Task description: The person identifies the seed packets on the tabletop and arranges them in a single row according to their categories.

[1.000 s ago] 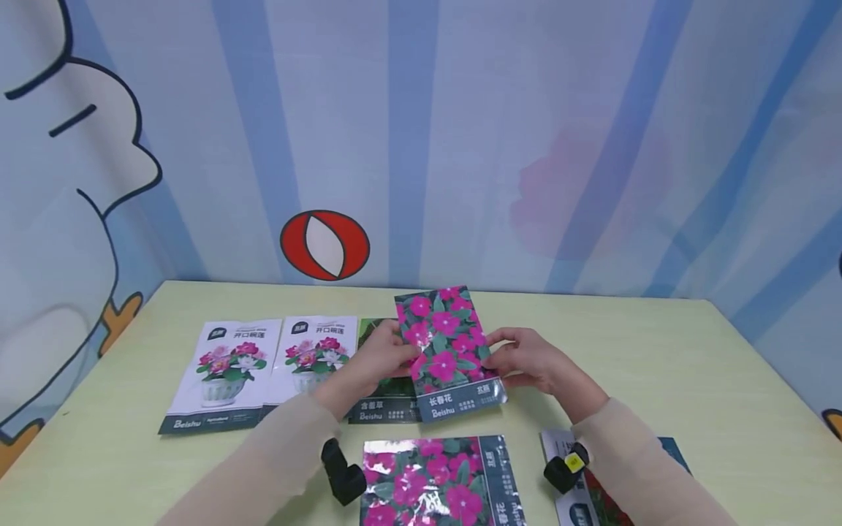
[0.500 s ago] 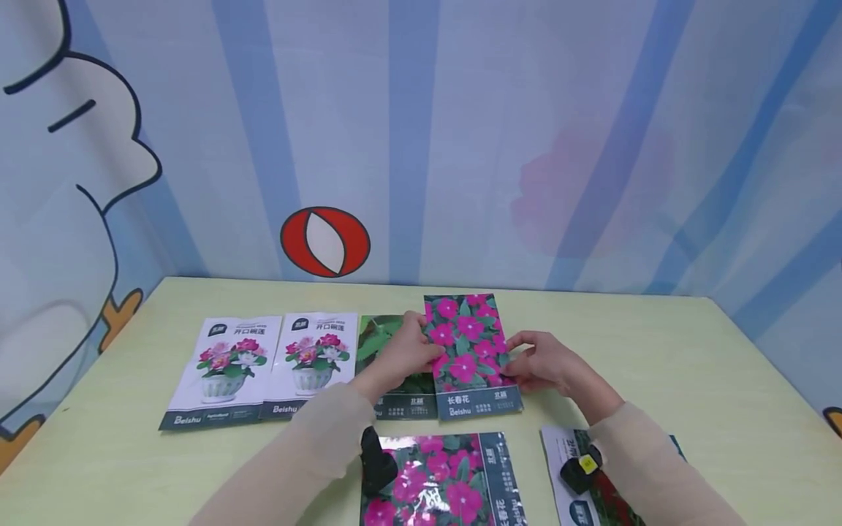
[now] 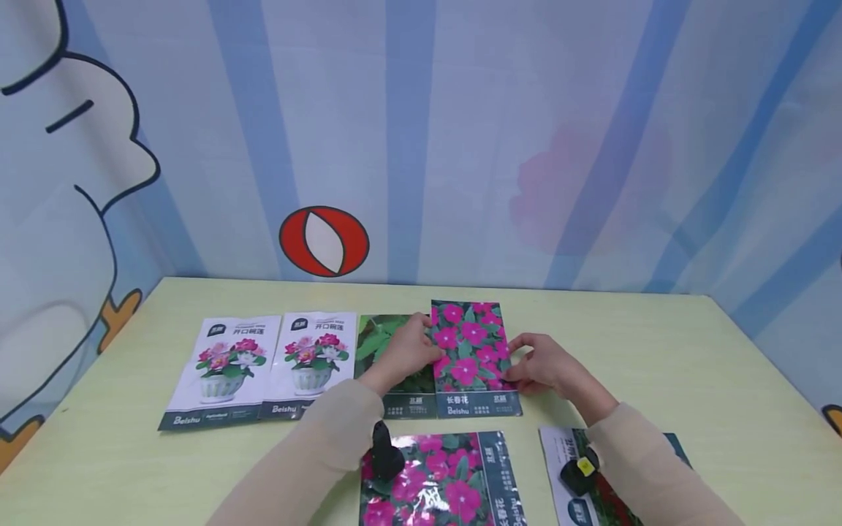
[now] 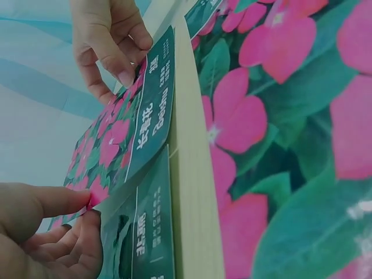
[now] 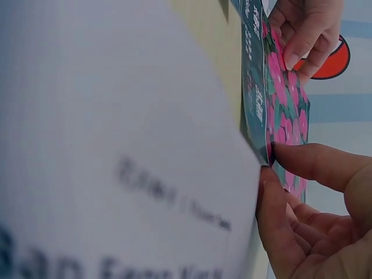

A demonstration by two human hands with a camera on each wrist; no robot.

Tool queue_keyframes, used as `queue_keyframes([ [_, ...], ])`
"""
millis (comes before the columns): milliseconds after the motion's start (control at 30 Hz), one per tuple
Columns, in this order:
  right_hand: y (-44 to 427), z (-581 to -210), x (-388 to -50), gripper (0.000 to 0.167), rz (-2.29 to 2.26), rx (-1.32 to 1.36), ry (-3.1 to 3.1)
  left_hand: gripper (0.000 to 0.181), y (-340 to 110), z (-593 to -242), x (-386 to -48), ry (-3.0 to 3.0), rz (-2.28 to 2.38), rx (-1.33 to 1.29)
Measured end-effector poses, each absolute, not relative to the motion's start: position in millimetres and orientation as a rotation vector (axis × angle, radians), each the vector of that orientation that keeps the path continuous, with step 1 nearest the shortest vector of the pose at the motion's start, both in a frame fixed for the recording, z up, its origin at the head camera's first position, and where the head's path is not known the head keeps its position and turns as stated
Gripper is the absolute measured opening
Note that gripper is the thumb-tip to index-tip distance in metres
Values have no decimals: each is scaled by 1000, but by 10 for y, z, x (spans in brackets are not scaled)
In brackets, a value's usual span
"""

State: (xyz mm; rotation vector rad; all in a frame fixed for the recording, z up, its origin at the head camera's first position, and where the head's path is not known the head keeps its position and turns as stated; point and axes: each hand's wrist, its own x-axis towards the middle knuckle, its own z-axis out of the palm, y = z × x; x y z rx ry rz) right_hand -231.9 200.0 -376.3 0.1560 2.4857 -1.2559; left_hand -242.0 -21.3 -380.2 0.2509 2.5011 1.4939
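A seed packet with pink flowers point(image 3: 468, 343) is at the right end of a row on the table, its left edge by the green-leaf packet point(image 3: 373, 343). My left hand point(image 3: 404, 351) pinches its left edge between thumb and fingers, as the left wrist view also shows; this hand covers part of the green-leaf packet. On the opposite edge, my right hand point(image 3: 546, 365) pinches the packet near its lower right, with thumb and finger meeting at the edge in the right wrist view. The packet's lower edge looks slightly raised in the left wrist view.
Two white packets with potted flowers point(image 3: 224, 376) continue the row leftward. Nearer the front lies another pink-flower packet point(image 3: 434, 482), turned sideways. Under my right forearm are further packets point(image 3: 559, 467), partly hidden. A printed cloth wall point(image 3: 473, 146) stands behind the table.
Both hands have carried the pink-flower packet to the right and slightly toward the front. Its tilt has straightened, and more of the green-leaf packet shows beside it.
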Motion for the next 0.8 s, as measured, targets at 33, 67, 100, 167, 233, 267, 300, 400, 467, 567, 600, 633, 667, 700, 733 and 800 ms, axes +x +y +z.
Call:
queue_keyframes([
  [33, 2000, -3765, -2321, 41, -1253, 158, 2486, 48, -211, -3800, -2424, 2509, 1484, 249],
  [67, 1999, -3767, -2322, 42, -1250, 157, 2487, 48, -209, -3801, -2430, 2524, 1471, 249],
  [100, 1997, -3769, -2324, 43, -1245, 160, 2488, 49, -206, -3799, -2434, 2538, 1459, 245],
  [167, 1996, -3770, -2325, 45, -1238, 162, 2493, 48, -201, -3794, -2439, 2570, 1430, 235],
  [233, 2000, -3769, -2324, 47, -1233, 168, 2499, 48, -196, -3786, -2444, 2600, 1404, 230],
  [267, 2003, -3767, -2323, 48, -1231, 171, 2501, 47, -194, -3782, -2447, 2611, 1394, 230],
  [300, 2007, -3764, -2321, 48, -1232, 173, 2502, 47, -191, -3776, -2448, 2620, 1382, 230],
  [400, 2022, -3761, -2318, 49, -1237, 173, 2500, 47, -195, -3777, -2458, 2635, 1354, 260],
  [467, 2031, -3759, -2314, 50, -1236, 173, 2496, 47, -204, -3782, -2458, 2632, 1350, 292],
  [567, 2042, -3754, -2315, 49, -1229, 189, 2499, 47, -220, -3785, -2461, 2603, 1373, 335],
  [600, 2045, -3753, -2316, 49, -1227, 194, 2499, 47, -225, -3782, -2463, 2589, 1390, 343],
  [633, 2046, -3751, -2317, 49, -1226, 198, 2498, 47, -230, -3780, -2465, 2578, 1403, 346],
  [667, 2046, -3751, -2318, 49, -1225, 199, 2497, 46, -235, -3776, -2467, 2568, 1417, 347],
  [700, 2046, -3750, -2319, 49, -1227, 198, 2493, 46, -240, -3771, -2469, 2563, 1425, 348],
  [733, 2046, -3749, -2319, 48, -1228, 198, 2491, 45, -247, -3766, -2469, 2563, 1428, 354],
  [800, 2048, -3743, -2314, 48, -1232, 201, 2486, 44, -265, -3749, -2466, 2561, 1428, 362],
])
